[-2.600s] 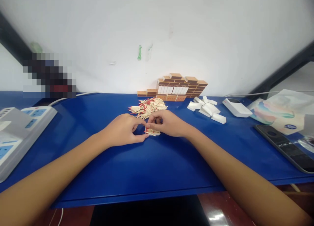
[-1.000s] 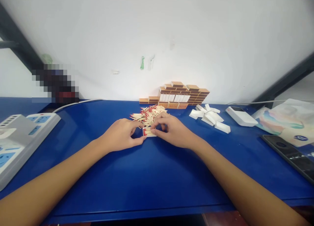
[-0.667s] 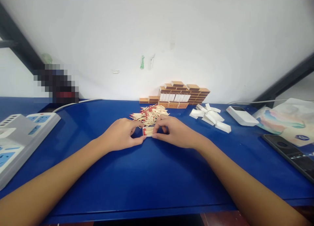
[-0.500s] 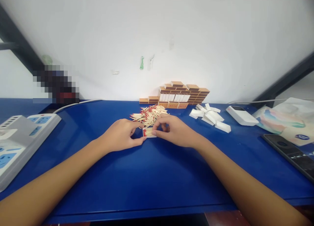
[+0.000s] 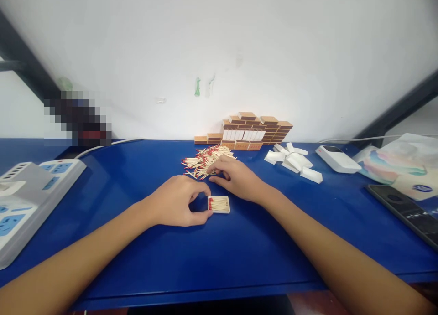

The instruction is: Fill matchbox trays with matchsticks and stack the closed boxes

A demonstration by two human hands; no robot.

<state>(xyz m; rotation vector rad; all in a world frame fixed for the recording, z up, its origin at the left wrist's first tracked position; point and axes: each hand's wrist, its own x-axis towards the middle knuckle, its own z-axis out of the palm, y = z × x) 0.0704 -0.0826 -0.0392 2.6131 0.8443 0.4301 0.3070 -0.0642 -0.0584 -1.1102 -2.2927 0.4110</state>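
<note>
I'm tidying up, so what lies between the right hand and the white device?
In the head view, a heap of white trays lies between the right hand and the white device.

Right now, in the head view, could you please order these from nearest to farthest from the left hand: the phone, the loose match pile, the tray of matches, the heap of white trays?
From the left hand:
1. Tray of matches: at its fingertips.
2. Loose match pile: just beyond, slightly right.
3. Heap of white trays: farther right.
4. Phone: far right.
</note>
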